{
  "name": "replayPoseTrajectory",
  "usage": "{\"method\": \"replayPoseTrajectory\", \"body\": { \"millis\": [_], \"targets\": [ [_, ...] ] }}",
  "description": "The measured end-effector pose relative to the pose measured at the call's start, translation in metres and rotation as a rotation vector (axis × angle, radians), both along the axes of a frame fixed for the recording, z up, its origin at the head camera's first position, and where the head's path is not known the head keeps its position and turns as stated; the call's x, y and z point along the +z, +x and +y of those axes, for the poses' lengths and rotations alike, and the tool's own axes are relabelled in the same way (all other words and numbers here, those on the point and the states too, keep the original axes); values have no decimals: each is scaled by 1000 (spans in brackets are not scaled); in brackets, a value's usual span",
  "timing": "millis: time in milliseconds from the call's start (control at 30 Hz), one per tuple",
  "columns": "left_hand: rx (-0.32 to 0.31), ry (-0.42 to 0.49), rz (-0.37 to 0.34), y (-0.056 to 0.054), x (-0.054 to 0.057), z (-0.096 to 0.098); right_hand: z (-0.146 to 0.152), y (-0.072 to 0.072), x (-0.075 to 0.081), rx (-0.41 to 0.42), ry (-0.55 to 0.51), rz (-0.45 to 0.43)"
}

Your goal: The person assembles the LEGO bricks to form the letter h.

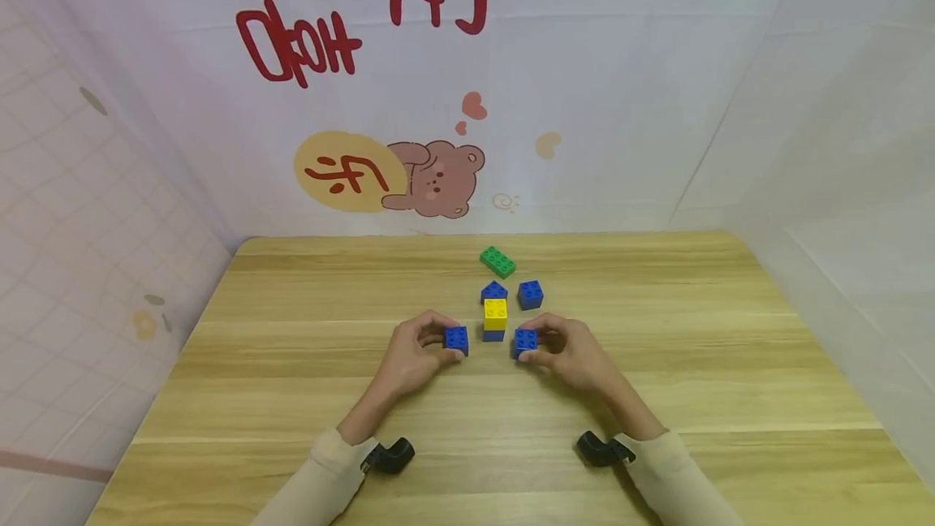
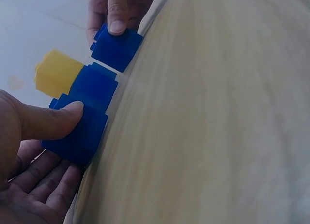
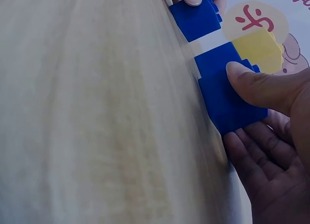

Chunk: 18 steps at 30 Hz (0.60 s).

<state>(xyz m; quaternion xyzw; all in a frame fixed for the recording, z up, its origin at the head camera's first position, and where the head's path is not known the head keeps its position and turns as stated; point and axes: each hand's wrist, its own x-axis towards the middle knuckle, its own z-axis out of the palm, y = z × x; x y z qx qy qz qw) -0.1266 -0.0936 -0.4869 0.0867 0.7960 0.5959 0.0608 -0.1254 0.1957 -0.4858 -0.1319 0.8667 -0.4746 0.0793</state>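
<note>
One stack (image 1: pixel 494 323), flanked on both sides

The left hand (image 1: pixel 416 354) pinches a near-left blue block (image 1: pixel 456 340) between thumb and fingers, and the right hand (image 1: pixel 573 352) holds a near-right blue block (image 1: pixel 525 343) in the same way. Both held blocks have their studs facing up. They sit just beside the stack, one on each side, with a narrow gap showing in the head view. Whether their undersides touch the wooden table (image 1: pixel 351 286) is hard to tell from the dim wrist views.

The stack is a yellow block (image 1: pixel 495 309) on top of a blue base block (image 1: pixel 493 336). Behind it, partly hidden, is a triangular blue block (image 1: pixel 493 290); a spare blue block (image 1: pixel 531 295) lies to that one's right. Farther back, a longer green block (image 1: pixel 497 261) lies at a slant. Pale sleeves (image 1: pixel 330 465) cover both forearms.
</note>
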Motion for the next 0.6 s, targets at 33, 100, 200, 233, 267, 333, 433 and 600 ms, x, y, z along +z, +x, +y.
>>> {"method": "replayPoseTrajectory", "body": {
  "millis": [33,100,200,233,267,333,433,600],
  "targets": [
    [-2,-1,2,1,0,1,0,0,0,0,2,4],
    [-5,1,5,2,1,2,1,1,0,2,4,10],
    [-8,3,0,4,2,4,1,1,0,4,20,15],
    [-10,2,-2,5,2,5,1,2,0,4,24,15],
    [-12,4,-6,5,2,5,1,2,0,7,28,15],
    [-20,0,-13,6,3,6,0,4,0,14,32,16],
    [-34,-4,-18,8,3,7,-2,7,0,43,12,21],
    [-56,2,-31,12,4,6,-6,12,-2,89,-35,5]
  ]
}}
